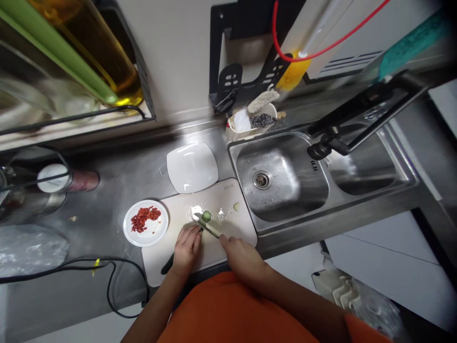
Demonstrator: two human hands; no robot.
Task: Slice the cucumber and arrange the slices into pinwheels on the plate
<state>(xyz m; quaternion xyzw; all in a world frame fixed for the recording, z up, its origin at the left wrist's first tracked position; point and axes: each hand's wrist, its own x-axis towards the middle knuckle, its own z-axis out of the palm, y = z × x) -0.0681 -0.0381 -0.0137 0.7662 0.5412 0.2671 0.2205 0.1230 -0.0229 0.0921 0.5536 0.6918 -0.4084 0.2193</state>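
My left hand (187, 245) is closed around a dark green cucumber (167, 265), whose far end sticks out below the palm. In my right hand (241, 255) is a kitchen knife (210, 227), its blade crossing the board close to the left fingertips. Right beyond the blade lies a cut cucumber slice (206, 216). A pale end piece of cucumber (236, 206) rests apart, near the right side of the cutting board (221, 252). Wet spots glisten on the board. At its left, a white plate (164, 233) holds chopped red pieces (143, 218).
A white square dish (193, 166) stands behind the board. To the right is a steel double sink (282, 181) with a black faucet (332, 140). A caddy with scrubbers (255, 119) sits behind it. Leftward are a red can (84, 181), black cable (114, 281) and plastic bag (32, 250).
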